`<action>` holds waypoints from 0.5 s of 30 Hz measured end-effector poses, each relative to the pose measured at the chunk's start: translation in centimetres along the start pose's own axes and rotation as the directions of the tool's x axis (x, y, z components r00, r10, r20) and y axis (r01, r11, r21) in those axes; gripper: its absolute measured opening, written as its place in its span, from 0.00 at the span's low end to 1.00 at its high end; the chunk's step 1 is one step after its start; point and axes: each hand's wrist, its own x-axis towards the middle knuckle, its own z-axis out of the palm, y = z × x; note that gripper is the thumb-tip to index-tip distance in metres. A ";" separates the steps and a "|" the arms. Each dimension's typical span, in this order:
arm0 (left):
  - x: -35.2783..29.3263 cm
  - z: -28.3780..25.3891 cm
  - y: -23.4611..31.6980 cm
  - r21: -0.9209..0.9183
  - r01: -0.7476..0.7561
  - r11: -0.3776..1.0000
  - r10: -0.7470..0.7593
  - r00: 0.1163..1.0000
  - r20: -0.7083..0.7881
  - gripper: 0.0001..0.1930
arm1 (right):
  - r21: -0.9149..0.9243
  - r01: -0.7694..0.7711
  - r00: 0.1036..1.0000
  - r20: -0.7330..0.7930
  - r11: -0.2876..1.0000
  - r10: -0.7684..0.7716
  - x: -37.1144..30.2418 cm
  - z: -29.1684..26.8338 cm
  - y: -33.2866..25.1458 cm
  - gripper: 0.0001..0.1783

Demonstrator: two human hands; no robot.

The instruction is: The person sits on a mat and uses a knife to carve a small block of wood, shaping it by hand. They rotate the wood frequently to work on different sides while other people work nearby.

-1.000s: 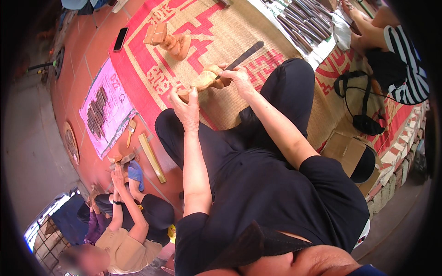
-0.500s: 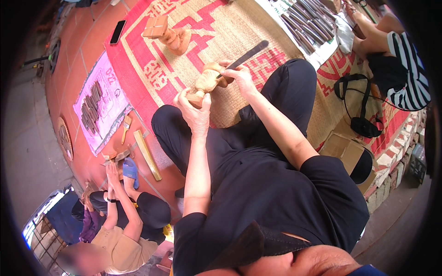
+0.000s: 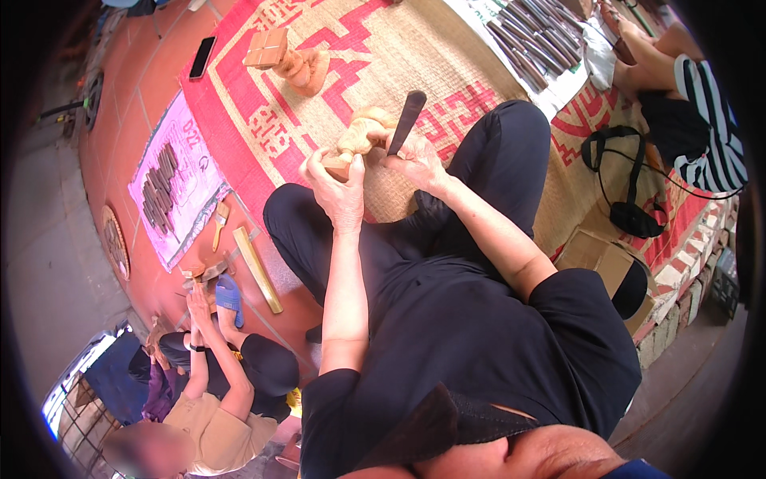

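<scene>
My left hand (image 3: 336, 190) is closed on the squared base of a pale wooden carving (image 3: 363, 134), a rounded figure held over the mat in front of my lap. In my right hand (image 3: 423, 166) is a carving chisel (image 3: 408, 118), its dark handle pointing up and away from me. My right fingers are close beside the carving's right side. The chisel's working end is hidden by the hand, so I cannot tell whether it touches the wood. Beyond my hands, a second, browner wooden carving (image 3: 305, 72) with a block-shaped end (image 3: 266, 48) rests on the mat.
A red and tan woven mat (image 3: 447, 48) lies under me. Dark tools (image 3: 538, 36) cover a white cloth at far right; more (image 3: 159, 188) lie on a pink sheet at left. Also left are a phone (image 3: 203, 57), brush (image 3: 219, 226) and wooden bar (image 3: 257, 270). A co-worker (image 3: 215, 419) sits lower left.
The chisel has swung more upright, and my right hand has turned and shifted slightly toward me, off the far side of the carving. My left hand keeps its hold on the base.
</scene>
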 end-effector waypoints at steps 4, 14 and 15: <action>0.3 -0.1 0.4 0.003 0.019 1.000 -0.019 1.000 0.000 0.26 | -0.327 0.354 0.919 -0.051 0.876 -0.390 0.2 0.3 0.7 0.25; 0.4 0.0 -0.1 -0.011 0.000 1.000 0.000 1.000 -0.031 0.25 | -0.407 0.370 0.910 -0.019 0.835 -0.413 -0.3 1.3 0.3 0.23; 0.4 0.0 -0.2 -0.015 0.000 1.000 -0.001 0.999 -0.032 0.25 | -0.415 0.387 0.901 -0.018 0.823 -0.433 -0.3 1.4 0.2 0.23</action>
